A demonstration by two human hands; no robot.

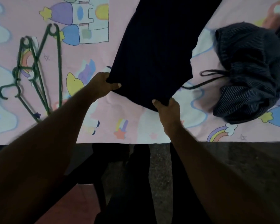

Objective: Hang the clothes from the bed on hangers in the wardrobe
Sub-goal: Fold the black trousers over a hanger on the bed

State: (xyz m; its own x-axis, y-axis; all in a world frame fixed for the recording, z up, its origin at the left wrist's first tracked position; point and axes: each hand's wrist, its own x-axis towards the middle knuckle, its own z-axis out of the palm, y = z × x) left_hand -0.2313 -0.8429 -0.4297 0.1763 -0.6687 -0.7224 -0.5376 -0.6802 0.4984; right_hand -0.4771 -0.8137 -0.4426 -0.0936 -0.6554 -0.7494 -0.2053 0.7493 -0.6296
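Pink cartoon sheet (128, 120) over the bed, printed with castles, rainbows and stars; dark floor (233, 159) below its near edge. Both forearms stretched forward from the bottom corners, bare, converging on a dark garment (155, 50) laid lengthwise up the middle of the bed. Left hand (103, 84) clamped on the garment's near left corner, thumb on top, fingers curled under the cloth. Right hand (166, 109) pinching the near hem, thumb pressed onto the fabric, knuckles toward the camera, wrist bent slightly inward. Near edge of the garment lifted a little off the sheet between the two grips. Green hangers (37, 75) in a loose heap at left, well apart from the hands. Striped bundle (249, 75) with a trailing drawstring (207, 78) at right, just beside the garment.
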